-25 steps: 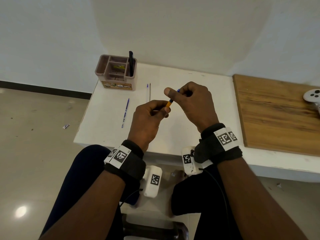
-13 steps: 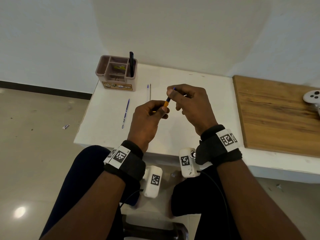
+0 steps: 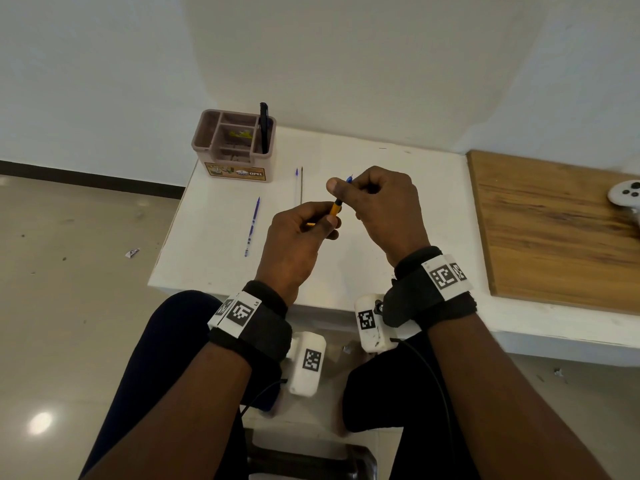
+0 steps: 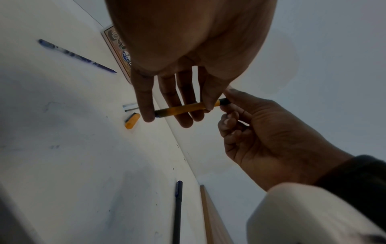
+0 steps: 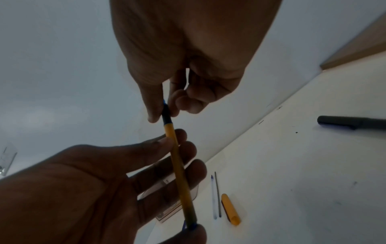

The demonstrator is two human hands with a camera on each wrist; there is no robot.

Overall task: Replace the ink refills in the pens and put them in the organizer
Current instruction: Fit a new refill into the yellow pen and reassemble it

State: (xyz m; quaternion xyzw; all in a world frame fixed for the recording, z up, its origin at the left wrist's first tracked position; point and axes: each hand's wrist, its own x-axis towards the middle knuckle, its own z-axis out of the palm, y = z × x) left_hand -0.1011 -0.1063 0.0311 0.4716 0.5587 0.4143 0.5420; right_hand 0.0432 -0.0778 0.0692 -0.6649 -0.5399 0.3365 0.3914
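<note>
I have the yellow pen (image 3: 335, 212) up in the air over the white bench (image 3: 207, 244), held between both hands. My left hand (image 3: 294, 247) grips the barrel, fingers curled under it and thumb on top. My right hand (image 3: 377, 206) pinches the dark tip end between thumb and forefinger, its other fingers curled in; a bit of blue shows past the thumb in the head view. From the right wrist the pen (image 5: 177, 166) runs from my right fingertips (image 5: 153, 115) down across the left palm.

The organizer (image 3: 235, 150) stands at the far left corner of the bench with a black pen (image 3: 264, 128) upright in its right compartment. Just right of it two thin refills (image 3: 299, 185) lie side by side. A blue pen (image 3: 252, 226) lies on the bench, left of my hands. The left wrist view shows a yellow cap (image 4: 132, 120) lying just beside the refills, and a dark pen (image 4: 178, 209) flat on the bench, near a wooden board (image 3: 554, 230) that lies on the right.
</note>
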